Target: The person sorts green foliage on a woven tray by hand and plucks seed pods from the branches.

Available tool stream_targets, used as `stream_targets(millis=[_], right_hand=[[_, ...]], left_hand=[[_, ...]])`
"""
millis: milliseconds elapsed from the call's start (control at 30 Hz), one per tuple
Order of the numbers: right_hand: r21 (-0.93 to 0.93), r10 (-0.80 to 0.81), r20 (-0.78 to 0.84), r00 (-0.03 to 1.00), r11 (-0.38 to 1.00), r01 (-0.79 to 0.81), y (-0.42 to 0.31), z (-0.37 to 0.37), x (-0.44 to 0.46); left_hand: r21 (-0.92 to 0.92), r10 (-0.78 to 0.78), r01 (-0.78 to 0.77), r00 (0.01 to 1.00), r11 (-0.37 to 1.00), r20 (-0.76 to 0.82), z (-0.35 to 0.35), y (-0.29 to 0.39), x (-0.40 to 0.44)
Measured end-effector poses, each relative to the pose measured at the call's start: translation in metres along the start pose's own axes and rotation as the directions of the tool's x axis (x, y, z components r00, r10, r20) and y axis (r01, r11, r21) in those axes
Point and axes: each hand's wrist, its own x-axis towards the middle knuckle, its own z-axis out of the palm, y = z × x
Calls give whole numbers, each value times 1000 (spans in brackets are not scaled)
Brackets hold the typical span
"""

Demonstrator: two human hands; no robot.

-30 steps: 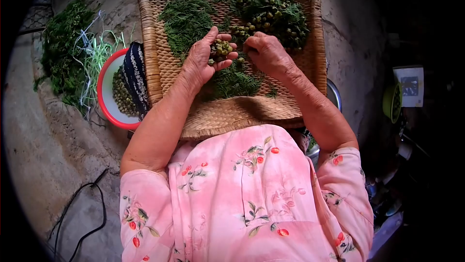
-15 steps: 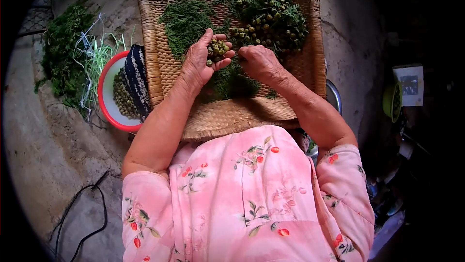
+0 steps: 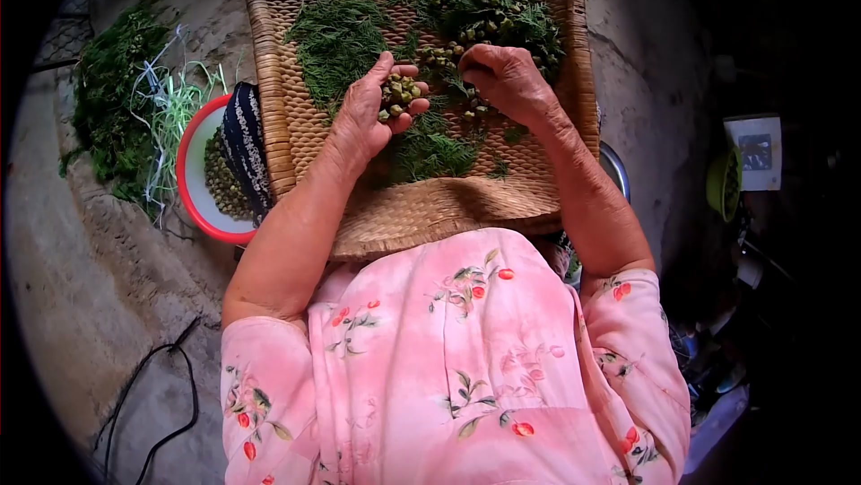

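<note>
In the head view my left hand [image 3: 362, 113] is cupped, palm up, around a small heap of green seed cones [image 3: 398, 96]. My right hand [image 3: 509, 81] is to its right, thumb and fingers pinched together; what lies between them is hidden. Beneath both hands is a woven wicker basket tray [image 3: 270, 117]. Near my right hand, a heap of leafy evergreen sprigs with cones [image 3: 502, 18] fills its upper right part. Flat green sprigs [image 3: 339, 41] lie at the upper left, and more loose sprigs [image 3: 437, 151] are spread below my hands.
A red-rimmed white basin [image 3: 192, 131] with many cones stands left of the tray, a dark patterned cloth [image 3: 247, 148] over its edge. Beyond are pale plastic strings [image 3: 175, 117] and a pile of greenery [image 3: 112, 99]. A black cord [image 3: 193, 386] lies on the floor. A green bowl [image 3: 723, 184] is far right.
My right hand has moved right and slightly up, away from my left hand toward the cone-bearing sprigs. My left hand still cradles the cones. The whole view has shifted slightly.
</note>
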Motion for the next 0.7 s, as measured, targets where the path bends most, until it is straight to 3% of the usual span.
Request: stream_targets(millis=[33, 100, 133, 267, 333, 500, 567, 700], right_hand=[[-2, 4, -1, 1000, 1000, -4, 3, -2, -2], [-293, 44, 201, 979, 956, 18, 7, -2, -5], [-338, 126, 258, 958, 940, -32, 3, 1, -6], [-441, 0, 281, 960, 888, 129, 2, 14, -14], [-529, 154, 299, 942, 848, 29, -11, 19, -16], [-395, 40, 231, 972, 917, 56, 4, 32, -24], [11, 12, 136, 991, 1000, -14, 10, 32, -18], [-77, 68, 13, 998, 995, -67, 17, 24, -12]], left_hand=[[0, -3, 3, 1000, 1000, 3, 0, 0, 1], [-11, 7, -7, 1000, 1000, -8, 0, 1, 2], [-19, 7, -7, 1000, 1000, 1, 0, 1, 2], [-18, 3, -3, 1000, 1000, -11, 0, 2, 1], [-6, 5, -5, 1000, 1000, -19, 2, 2, -1], [3, 20, -20, 1000, 1000, -19, 3, 3, -2], [-5, 24, -24, 1000, 1000, -14, 2, 2, -2], [7, 57, -57, 997, 998, -44, -1, 4, 0]])
